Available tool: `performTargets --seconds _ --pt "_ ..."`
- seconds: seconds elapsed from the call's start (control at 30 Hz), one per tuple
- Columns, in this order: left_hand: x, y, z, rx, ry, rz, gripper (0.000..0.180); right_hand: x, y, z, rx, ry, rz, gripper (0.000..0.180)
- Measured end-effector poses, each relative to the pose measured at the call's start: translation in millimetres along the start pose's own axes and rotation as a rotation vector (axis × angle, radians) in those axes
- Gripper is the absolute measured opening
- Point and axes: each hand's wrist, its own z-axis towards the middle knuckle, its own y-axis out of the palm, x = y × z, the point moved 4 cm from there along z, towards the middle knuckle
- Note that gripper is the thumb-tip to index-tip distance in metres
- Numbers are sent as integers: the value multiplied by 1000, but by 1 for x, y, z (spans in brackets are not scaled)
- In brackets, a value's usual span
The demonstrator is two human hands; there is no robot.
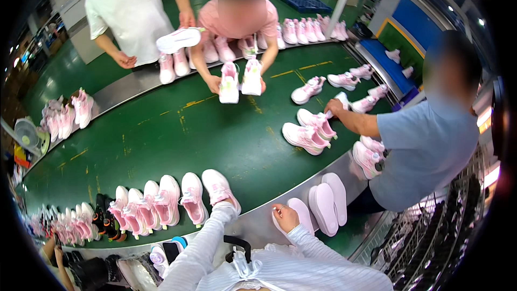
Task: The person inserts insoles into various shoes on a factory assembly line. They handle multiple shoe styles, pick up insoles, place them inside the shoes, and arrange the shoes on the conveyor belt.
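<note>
My left hand (pixel 225 205) reaches into the heel opening of a pink-and-white sneaker (pixel 217 184), and its fingers are hidden inside. The toe of this sneaker points away from me, beside another pink-and-white sneaker (pixel 193 196) on the green conveyor belt (pixel 231 134). At the belt's near metal edge, my right hand (pixel 285 217) is curled with fingertips together, over a pale pink insole (pixel 302 214). A tiny pale spot shows at its fingertips, too small to name. Two more pale insoles (pixel 323 210) lie just to its right.
Several sneakers (pixel 151 205) line the near belt edge leftward. Across the belt, one person holds a pair of sneakers (pixel 239 83); another beside them holds a white-soled shoe (pixel 179 40). At right, a person in blue reaches over sneakers (pixel 309 132). A wire rack (pixel 425 237) stands lower right.
</note>
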Motion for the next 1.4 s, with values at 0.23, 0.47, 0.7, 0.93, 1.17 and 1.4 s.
performTargets --seconds 0.23,0.47,0.7,0.93,1.17,1.4 --pt "-12 17 -3 40 -542 70 35 58 -36 -38 103 176 -40 23" --pt "-24 -10 -4 -110 336 -259 38 71 -56 -62 109 273 4 25" --pt "-67 10 13 -436 142 -2238 42 99 -85 -95 301 325 -1 24" --pt "-70 -6 15 -338 -150 -2663 45 115 -87 -110 323 296 7 26" --pt "-82 4 55 -232 -118 -2702 45 108 -114 -89 396 215 133 21" --pt "-79 -2 28 -294 148 -2802 51 110 -175 63 367 55 36 25"
